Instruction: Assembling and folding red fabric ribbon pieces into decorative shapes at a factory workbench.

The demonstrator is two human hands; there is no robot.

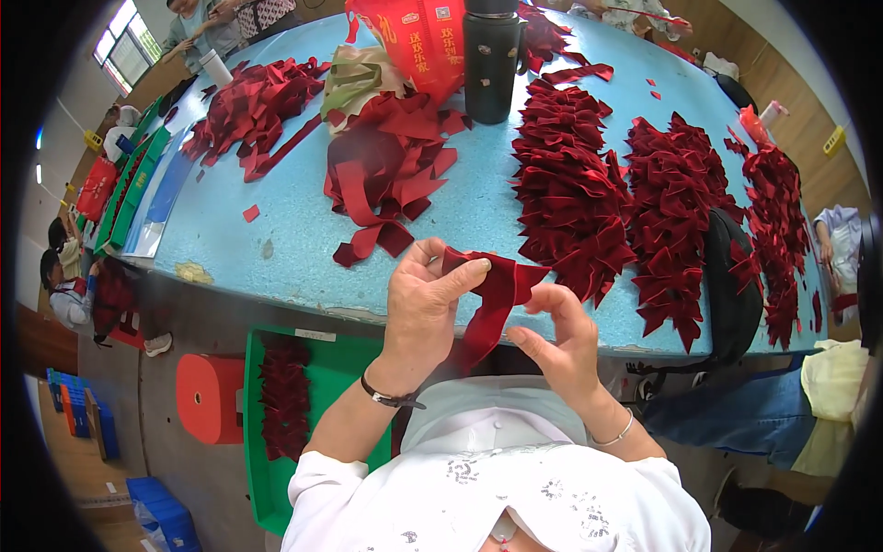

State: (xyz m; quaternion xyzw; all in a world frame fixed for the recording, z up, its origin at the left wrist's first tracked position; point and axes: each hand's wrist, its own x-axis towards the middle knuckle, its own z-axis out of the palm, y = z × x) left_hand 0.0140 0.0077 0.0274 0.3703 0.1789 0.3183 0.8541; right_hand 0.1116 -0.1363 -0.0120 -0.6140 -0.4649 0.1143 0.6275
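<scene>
My left hand (425, 299) pinches a dark red velvety ribbon (498, 296) between thumb and fingers, near the table's front edge. The ribbon is folded, with one pointed end sticking out to the right and a longer tail hanging down. My right hand (563, 339) is beside the ribbon's right end, its thumb and forefinger apart with nothing between them. Its fingertips are close to the fabric; I cannot tell if they touch it. Just beyond my hands lies a loose heap of red ribbon strips (368, 179).
Rows of folded red ribbon pieces (568, 189) cover the right of the blue table (294, 225). A black bottle (488, 69) and red bag (414, 41) stand at the back. A black bag (731, 285) hangs at the right edge. Below are a green crate (322, 368) and red stool (207, 398).
</scene>
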